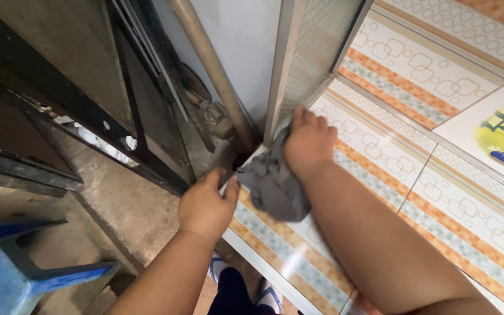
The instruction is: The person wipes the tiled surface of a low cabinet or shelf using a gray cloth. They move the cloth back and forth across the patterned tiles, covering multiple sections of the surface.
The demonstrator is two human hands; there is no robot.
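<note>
In the middle of the frame, the right hand [309, 142] presses a grey rag [274, 185] flat against the bottom corner of a metal door frame [283, 64], fingers bent over the rag so it rubs and does not slip. Just lower left, the left hand [205, 205] curls its fingers round the tiled edge [275, 256], likely to keep steady
</note>
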